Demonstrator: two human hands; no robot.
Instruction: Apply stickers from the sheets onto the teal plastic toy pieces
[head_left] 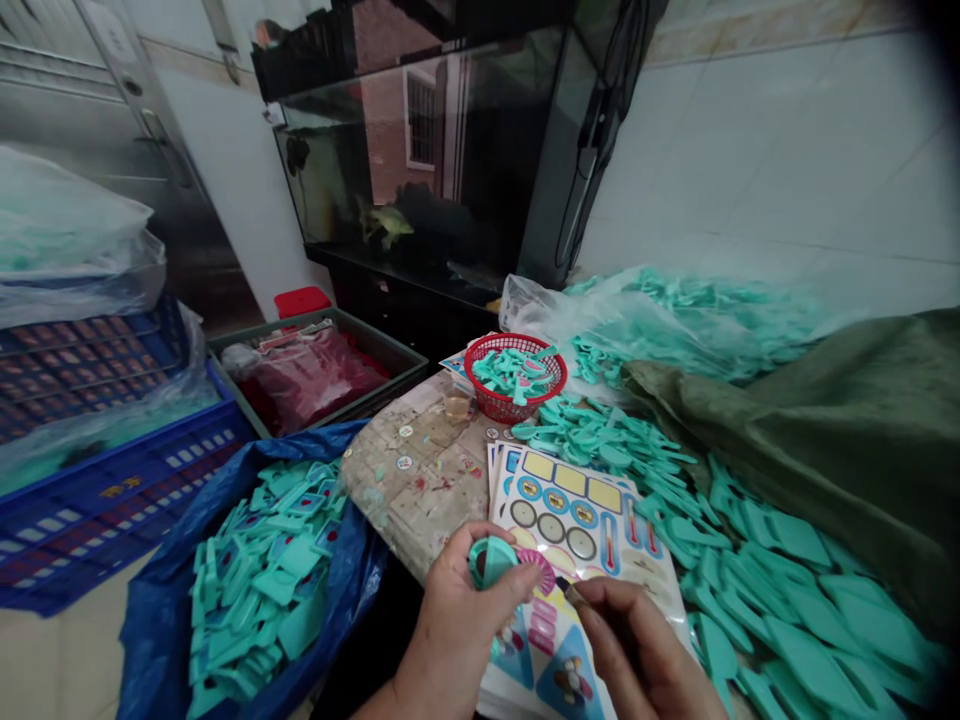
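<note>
My left hand is closed around a teal plastic piece with a round, dark-centred head, held over the sticker sheets. By its thumb is a pink ridged round shape; whether it is on the piece or on the sheet I cannot tell. My right hand pinches a small dark thing just right of the pink shape, its kind too small to make out. The sheets, printed with yellow, blue and pink stickers, lie stacked under both hands.
Teal plastic parts pile along the table's right side. A red basket of teal pieces stands at the back. Left of the table, a blue bag holds more parts, near blue crates. A fish tank stands behind.
</note>
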